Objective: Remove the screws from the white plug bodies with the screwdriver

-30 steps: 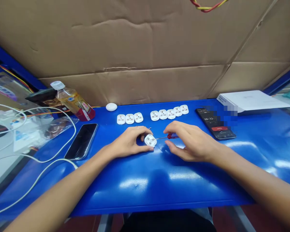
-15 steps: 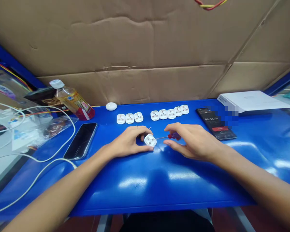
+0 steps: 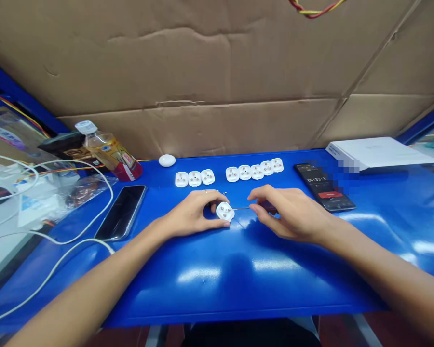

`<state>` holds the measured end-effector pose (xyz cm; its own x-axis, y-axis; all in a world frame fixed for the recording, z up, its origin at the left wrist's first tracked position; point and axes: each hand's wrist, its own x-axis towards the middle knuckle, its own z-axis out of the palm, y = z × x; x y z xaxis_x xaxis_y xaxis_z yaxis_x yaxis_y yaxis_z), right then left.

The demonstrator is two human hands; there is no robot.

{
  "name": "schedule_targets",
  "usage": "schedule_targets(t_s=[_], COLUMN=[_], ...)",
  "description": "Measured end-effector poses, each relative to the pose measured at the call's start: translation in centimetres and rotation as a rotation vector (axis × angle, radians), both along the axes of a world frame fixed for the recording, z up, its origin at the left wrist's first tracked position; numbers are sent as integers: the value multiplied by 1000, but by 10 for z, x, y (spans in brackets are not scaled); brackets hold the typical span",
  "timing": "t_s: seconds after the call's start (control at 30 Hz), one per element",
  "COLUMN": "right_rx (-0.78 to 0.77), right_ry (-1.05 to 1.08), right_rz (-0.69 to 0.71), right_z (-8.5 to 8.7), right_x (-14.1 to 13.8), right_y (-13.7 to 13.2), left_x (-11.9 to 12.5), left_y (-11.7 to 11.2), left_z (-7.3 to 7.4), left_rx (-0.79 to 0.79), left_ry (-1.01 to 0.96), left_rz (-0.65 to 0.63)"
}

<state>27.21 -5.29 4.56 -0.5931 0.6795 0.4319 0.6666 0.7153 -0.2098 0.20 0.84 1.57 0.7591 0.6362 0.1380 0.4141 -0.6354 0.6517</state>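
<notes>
My left hand [image 3: 198, 212] grips a small white square plastic piece [image 3: 224, 211] with metal contacts, thumb at its near side and fingers behind. In my right hand [image 3: 289, 212] is a screwdriver [image 3: 241, 208], its thin shaft pointing left and its tip at the right side of the white piece. My fingers cover most of the screwdriver's handle. Tiny metal bits [image 3: 224, 193] lie just behind the held piece. Farther back stand two rows of similar white pieces: three on the left [image 3: 194, 178] and several on the right [image 3: 245, 172].
A white oval object [image 3: 167, 160] lies by the cardboard wall [image 3: 210, 127]. To the left are a dark phone [image 3: 125, 212], a drink bottle [image 3: 112, 154] and white cables [image 3: 63, 262]. At right are a phone showing a timer [image 3: 323, 188] and a white box [image 3: 379, 152].
My right fingers have closed further over the screwdriver's handle, hiding the red part that showed before. My left hand and the white piece stay nearly in place.
</notes>
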Motion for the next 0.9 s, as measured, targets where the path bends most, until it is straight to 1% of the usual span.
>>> schedule_targets(t_s=[0.17,0.27,0.33,0.4,0.47,0.57,0.63,0.77,0.83,0.9], right_rx=[61,130,137,108,98,124,114,62,44,52], right_ry=[14,-4,-14,-25,-37,-49,-32,1,-18,-44], right_rz=[136,171,169,151,96,24,44,123,104,50], right_z=[0,2,3,2,-1,-5,-5,-1,0,0], right_x=[0,1,1,2,2,2,1,1,2,2], right_y=[2,3,3,2,2,3,3,2,2,2], left_x=[0,0,0,1,0,0,0,0,0,0], left_y=[1,1,1,0,1,1,1,0,0,0], left_z=[0,0,1,1,1,1,1,1,1,2], left_rx=[-1,-12,-15,-14,-15,-15,-8,-7,-15,-22], left_ry=[5,2,5,5,2,4,7,9,10,12], left_rz=[-6,-5,-7,-6,-3,1,-2,-7,-5,0])
